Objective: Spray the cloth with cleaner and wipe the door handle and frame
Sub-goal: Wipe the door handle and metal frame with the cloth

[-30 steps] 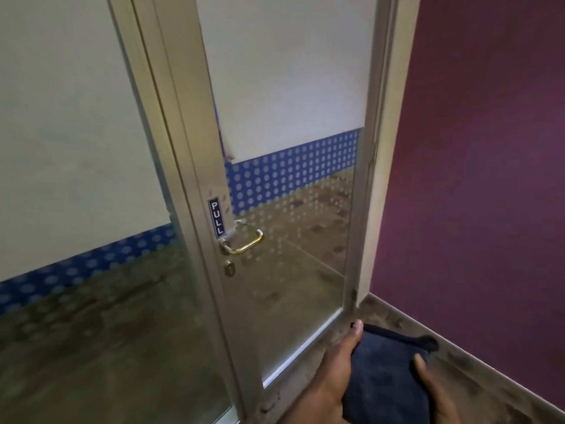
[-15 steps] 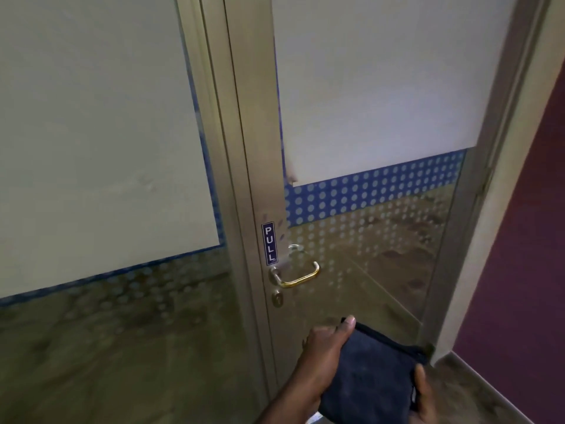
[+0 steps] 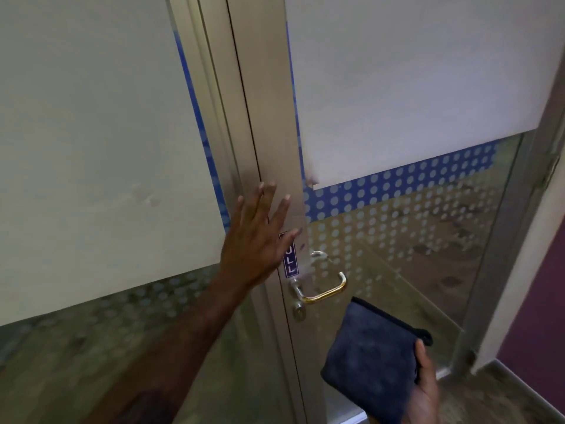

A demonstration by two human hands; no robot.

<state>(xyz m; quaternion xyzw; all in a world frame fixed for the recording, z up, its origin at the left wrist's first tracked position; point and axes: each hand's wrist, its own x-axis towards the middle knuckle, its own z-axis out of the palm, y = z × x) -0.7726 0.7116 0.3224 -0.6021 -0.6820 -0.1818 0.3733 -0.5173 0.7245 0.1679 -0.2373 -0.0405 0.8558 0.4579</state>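
Wiping has not begun. The left hand (image 3: 260,240) lies flat, fingers straight, on the door frame (image 3: 269,117) at frame centre; the right hand (image 3: 425,390) grips the folded dark blue cloth (image 3: 370,359), lower right, below the untouched door handle (image 3: 324,289). No sprayer shows.

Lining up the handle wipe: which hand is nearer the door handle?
Left. Left hand lies flat on the door frame just above-left of the door handle; right hand, holding the cloth, sits farther below-right.
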